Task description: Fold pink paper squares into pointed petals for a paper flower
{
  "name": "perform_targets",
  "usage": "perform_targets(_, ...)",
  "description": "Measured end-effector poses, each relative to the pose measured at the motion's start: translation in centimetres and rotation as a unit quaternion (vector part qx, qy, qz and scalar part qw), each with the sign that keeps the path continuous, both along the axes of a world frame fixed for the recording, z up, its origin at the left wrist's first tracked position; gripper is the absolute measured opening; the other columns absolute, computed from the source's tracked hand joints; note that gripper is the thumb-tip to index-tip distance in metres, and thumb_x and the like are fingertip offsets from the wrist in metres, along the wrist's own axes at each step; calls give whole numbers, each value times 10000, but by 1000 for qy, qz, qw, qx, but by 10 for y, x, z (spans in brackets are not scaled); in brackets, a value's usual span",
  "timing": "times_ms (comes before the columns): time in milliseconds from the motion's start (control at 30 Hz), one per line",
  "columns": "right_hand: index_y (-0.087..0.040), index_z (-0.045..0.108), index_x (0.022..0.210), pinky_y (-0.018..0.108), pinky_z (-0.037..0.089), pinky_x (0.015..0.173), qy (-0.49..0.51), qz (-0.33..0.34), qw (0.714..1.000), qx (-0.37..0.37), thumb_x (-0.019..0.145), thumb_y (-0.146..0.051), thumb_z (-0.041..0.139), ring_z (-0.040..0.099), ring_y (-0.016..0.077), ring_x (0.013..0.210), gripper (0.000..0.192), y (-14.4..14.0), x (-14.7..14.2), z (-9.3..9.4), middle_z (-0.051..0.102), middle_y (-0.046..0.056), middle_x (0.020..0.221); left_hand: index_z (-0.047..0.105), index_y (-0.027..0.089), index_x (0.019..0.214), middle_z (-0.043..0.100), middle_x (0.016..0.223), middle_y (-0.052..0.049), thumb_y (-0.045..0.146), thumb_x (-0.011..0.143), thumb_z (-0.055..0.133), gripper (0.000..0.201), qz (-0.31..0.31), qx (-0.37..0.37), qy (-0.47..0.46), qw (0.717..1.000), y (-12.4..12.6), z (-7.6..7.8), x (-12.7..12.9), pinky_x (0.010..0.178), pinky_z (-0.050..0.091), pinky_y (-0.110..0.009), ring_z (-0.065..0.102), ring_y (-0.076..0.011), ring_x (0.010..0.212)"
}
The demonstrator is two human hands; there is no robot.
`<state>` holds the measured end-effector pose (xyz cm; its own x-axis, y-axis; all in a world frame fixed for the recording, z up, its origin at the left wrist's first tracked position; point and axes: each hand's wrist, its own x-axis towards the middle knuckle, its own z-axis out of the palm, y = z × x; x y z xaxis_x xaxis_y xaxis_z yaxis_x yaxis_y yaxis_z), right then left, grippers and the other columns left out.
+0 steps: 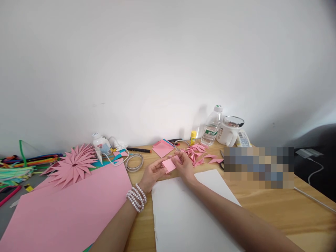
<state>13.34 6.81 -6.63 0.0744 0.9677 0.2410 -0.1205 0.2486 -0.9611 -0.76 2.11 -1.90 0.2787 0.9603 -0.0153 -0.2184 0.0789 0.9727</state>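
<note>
Between my two hands is a small pink paper point(170, 166), held up just beyond the far edge of a white board point(183, 206). My left hand point(154, 172) pinches its left side, with a string of pearly beads point(136, 197) round the wrist. My right hand point(185, 166) grips the right side, the thumb lying on the paper. Right behind my hands lie pink square sheets point(162, 148) and a pile of folded pink paper pieces point(195, 152).
A yellow glue stick point(193, 137), water bottle point(212, 126) and white mug point(231, 131) stand along the wall. Leftward are a pink paper pinwheel shape point(75, 166), a large pink sheet point(70, 210), a white bottle point(102, 143), a coiled cable point(134, 163) and pipe cleaners point(18, 175).
</note>
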Motion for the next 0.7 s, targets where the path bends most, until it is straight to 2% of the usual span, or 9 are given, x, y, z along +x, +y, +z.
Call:
perform_targets(100, -165, 467, 946, 353, 466, 709, 0, 8, 1000, 1, 692, -347, 567, 580, 211, 831, 328, -1, 0, 1, 605, 84, 893, 556, 145, 1060, 610, 1023, -112, 266, 642, 657, 448, 24, -4, 11, 1000, 2, -4, -1, 716, 503, -374, 589, -221, 859)
perform_targets(267, -164, 482, 923, 321, 456, 683, -15, 25, 1000, 11, 705, -288, 536, 573, 193, 803, 257, -3, -1, 4, 601, 74, 884, 586, 113, 915, 656, 824, -86, 280, 618, 670, 351, 95, 9, 41, 995, 5, -11, 2, 633, 526, -358, 619, -190, 697)
perform_targets(433, -165, 507, 881, 280, 431, 650, -50, 30, 998, 24, 713, -246, 493, 548, 168, 760, 188, -4, 0, 8, 588, 51, 861, 594, 113, 858, 659, 712, -60, 291, 640, 642, 286, 124, 33, 71, 989, 5, -11, 5, 624, 530, -354, 618, -181, 635)
perform_targets(500, -162, 521, 854, 270, 422, 646, -69, 26, 997, 31, 714, -238, 481, 535, 160, 743, 165, -5, 0, 10, 577, 40, 837, 600, 119, 871, 661, 709, -52, 279, 628, 651, 296, 129, 41, 90, 987, 5, -12, 6, 623, 528, -338, 615, -172, 623)
perform_targets(700, -156, 527, 863, 247, 408, 580, -74, 26, 997, 17, 724, -270, 477, 511, 142, 661, 187, -5, 1, 11, 568, 28, 794, 588, 128, 1010, 669, 866, -83, 207, 628, 621, 392, 111, 79, 133, 982, 5, -18, 8, 634, 503, -289, 621, -171, 684)
